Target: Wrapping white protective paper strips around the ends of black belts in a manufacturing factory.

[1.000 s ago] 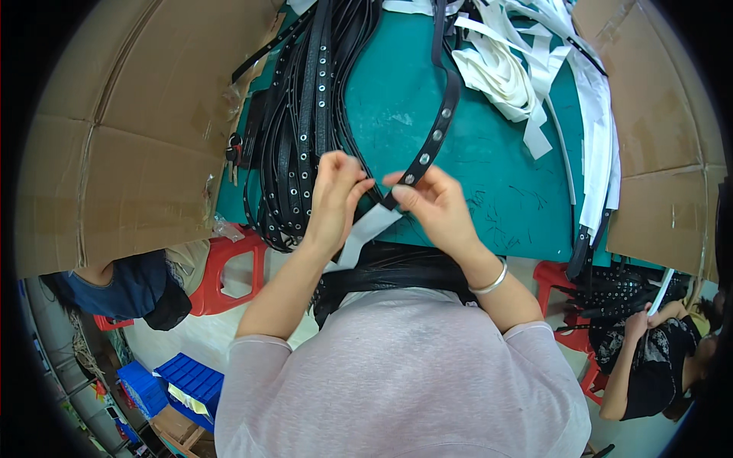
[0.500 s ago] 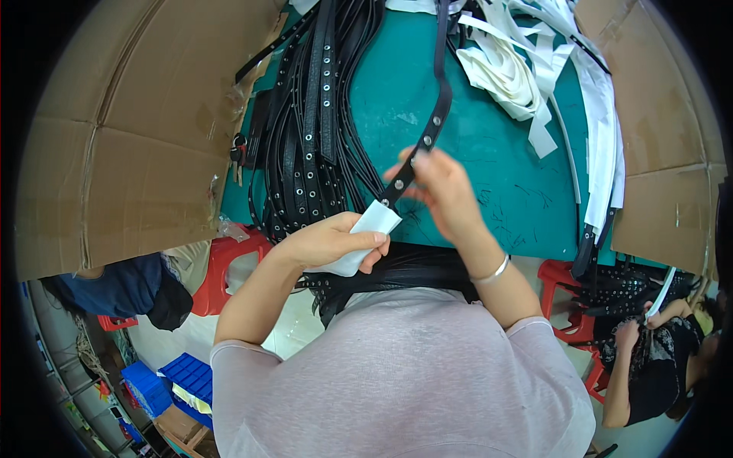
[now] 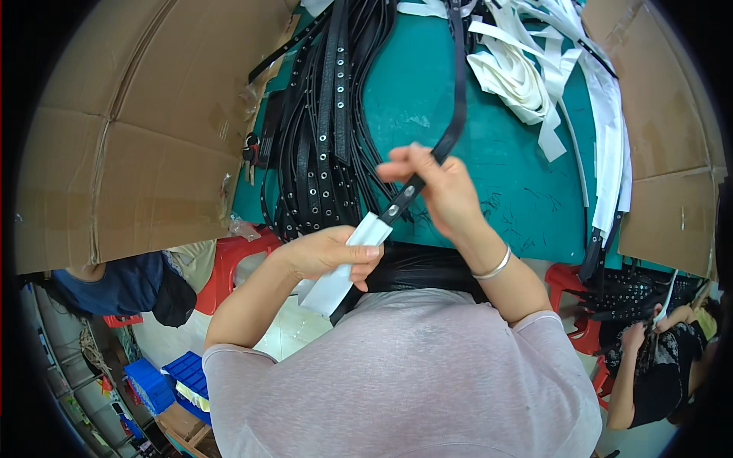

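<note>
A black belt (image 3: 460,91) with metal eyelets runs from the far side of the table down toward me. My left hand (image 3: 330,256) is closed around a flat white strip (image 3: 328,288), thumb on top. The belt's near part goes into or under the upper end of this strip; which of the two I cannot tell. My right hand (image 3: 439,187), a bangle at its wrist, is curled round the belt a little farther along, with the fingers partly blurred. To the left of the hands lies a thick bundle of black eyelet belts (image 3: 324,137).
Cardboard walls (image 3: 175,137) flank the green tabletop (image 3: 412,91) on both sides. White strips (image 3: 515,84) are heaped at the far right. A black bundle lies across my lap (image 3: 420,267). Red stools (image 3: 229,267) stand beside the table. Another person (image 3: 657,374) works at the right.
The white strip has tilted steeper and shows more of its length below my left hand. My right hand has shifted slightly along the belt, and fewer eyelets show between the hands.
</note>
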`<action>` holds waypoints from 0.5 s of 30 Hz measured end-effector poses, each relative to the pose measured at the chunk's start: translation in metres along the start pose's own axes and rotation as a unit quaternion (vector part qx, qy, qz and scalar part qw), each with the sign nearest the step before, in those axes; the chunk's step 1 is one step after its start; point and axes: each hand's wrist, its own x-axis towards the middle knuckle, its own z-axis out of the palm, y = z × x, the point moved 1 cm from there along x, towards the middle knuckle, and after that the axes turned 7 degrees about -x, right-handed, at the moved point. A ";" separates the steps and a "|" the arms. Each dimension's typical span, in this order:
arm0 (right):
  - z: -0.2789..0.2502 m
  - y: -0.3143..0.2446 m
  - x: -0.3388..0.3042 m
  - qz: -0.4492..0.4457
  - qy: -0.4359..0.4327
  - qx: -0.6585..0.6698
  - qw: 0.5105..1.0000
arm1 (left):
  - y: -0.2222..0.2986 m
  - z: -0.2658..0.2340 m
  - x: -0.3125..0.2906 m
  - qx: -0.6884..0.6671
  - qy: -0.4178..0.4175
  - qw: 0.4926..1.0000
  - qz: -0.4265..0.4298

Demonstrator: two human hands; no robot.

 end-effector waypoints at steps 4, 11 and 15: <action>0.022 -0.002 -0.011 -0.029 -0.058 -0.022 0.998 | 0.014 0.007 0.001 -0.004 -0.030 0.999 0.014; 0.016 -0.019 -0.001 -0.004 -0.052 0.046 0.998 | 0.005 0.010 -0.002 -0.119 -0.054 0.991 -0.022; 0.031 0.010 -0.019 0.100 -0.106 0.059 0.988 | 0.002 0.005 -0.006 -0.144 -0.060 0.988 -0.024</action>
